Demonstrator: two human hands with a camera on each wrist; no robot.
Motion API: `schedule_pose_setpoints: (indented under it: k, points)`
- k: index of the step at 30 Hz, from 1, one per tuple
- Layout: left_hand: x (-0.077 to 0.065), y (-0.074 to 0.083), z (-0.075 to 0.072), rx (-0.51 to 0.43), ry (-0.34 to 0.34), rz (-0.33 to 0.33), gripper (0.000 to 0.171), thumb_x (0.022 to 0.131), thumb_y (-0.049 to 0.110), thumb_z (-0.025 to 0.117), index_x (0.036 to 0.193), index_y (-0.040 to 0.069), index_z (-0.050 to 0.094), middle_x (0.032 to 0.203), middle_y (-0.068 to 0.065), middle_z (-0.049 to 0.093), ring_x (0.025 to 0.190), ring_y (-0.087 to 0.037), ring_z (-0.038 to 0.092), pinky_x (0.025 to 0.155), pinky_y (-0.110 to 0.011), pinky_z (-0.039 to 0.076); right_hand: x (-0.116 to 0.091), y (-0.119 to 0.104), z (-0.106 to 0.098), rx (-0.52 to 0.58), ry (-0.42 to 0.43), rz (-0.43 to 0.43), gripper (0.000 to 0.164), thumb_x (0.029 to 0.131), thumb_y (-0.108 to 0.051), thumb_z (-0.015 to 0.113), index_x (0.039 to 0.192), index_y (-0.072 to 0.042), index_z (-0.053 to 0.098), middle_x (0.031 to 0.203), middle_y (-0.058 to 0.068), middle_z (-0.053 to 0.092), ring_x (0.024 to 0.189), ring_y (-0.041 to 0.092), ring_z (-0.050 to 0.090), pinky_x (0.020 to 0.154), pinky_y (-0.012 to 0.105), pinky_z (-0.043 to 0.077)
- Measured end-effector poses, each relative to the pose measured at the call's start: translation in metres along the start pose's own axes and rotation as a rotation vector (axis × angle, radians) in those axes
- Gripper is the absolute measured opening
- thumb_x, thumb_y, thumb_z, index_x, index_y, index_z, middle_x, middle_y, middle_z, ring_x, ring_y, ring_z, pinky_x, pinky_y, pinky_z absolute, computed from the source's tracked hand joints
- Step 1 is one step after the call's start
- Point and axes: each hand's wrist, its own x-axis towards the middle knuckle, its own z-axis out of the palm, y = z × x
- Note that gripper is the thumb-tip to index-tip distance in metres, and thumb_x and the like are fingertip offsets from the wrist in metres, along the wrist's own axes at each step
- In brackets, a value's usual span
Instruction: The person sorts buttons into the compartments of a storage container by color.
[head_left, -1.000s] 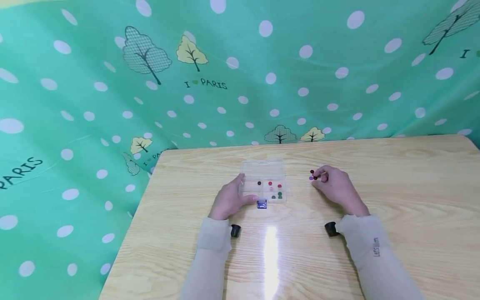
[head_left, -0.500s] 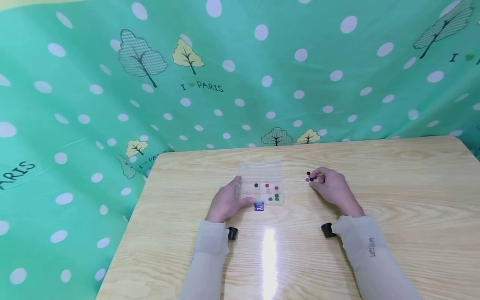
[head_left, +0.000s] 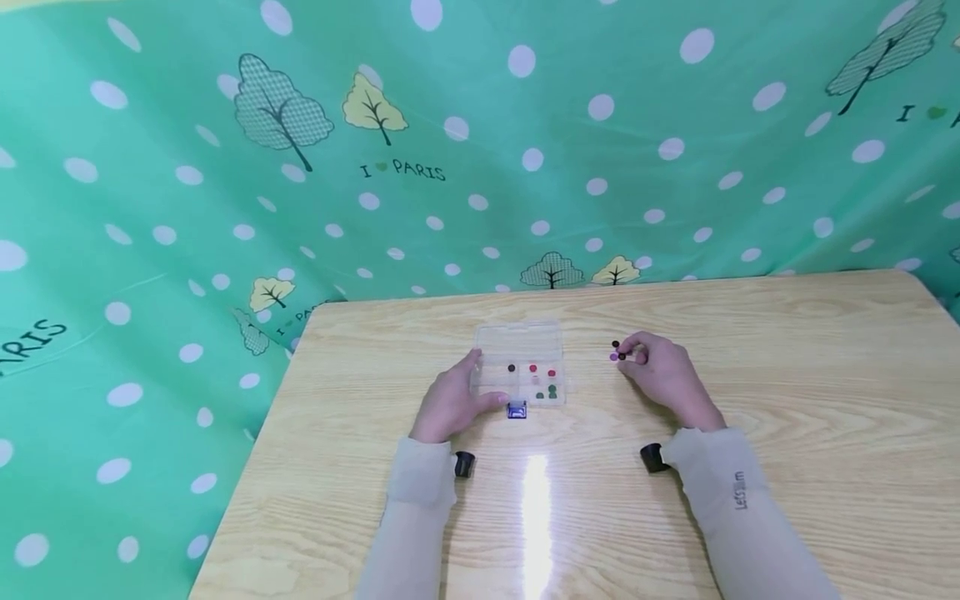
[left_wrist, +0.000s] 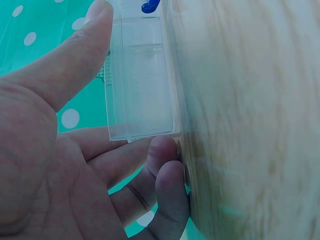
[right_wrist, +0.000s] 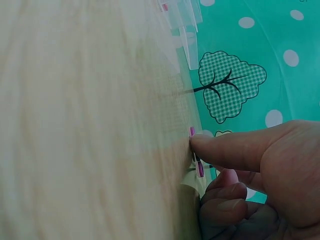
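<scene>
The clear box (head_left: 492, 380) lies open on the bench (head_left: 787, 375), its long axis running left to right, its lid (head_left: 517, 342) pointing toward the curtain (head_left: 495, 162). The left hand (head_left: 448, 405) holds its left end, the grip spread wide. Right of the box, the right hand (head_left: 666, 373) has its grip almost closed, pinching a black piece (head_left: 622, 357) beside a purple piece (head_left: 613, 357).

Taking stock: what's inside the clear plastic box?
The clear plastic box holds one round black piece, two red pieces, three green pieces and a pinkish piece. The left hand hides its front-left corner and anything there.
</scene>
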Motion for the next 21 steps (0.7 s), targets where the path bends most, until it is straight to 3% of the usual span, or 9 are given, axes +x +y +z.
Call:
schedule_pose_setpoints:
  k: [21]
  points:
    - [0.0030,-0.0017,0.0012,0.015,-0.002,-0.005,0.098,0.081,0.040,0.083,0.157,0.005,0.033,0.155,-0.017,0.041,0.141,-0.037,0.041,0.114,-0.048,0.037,0.0011,0.0003,0.0012,0.002,-0.001,0.005,0.015,0.097,-0.013,0.066,0.108,-0.002,0.067,0.079,0.007,0.054,0.068,0.022,0.047,0.061,0.033,0.039]
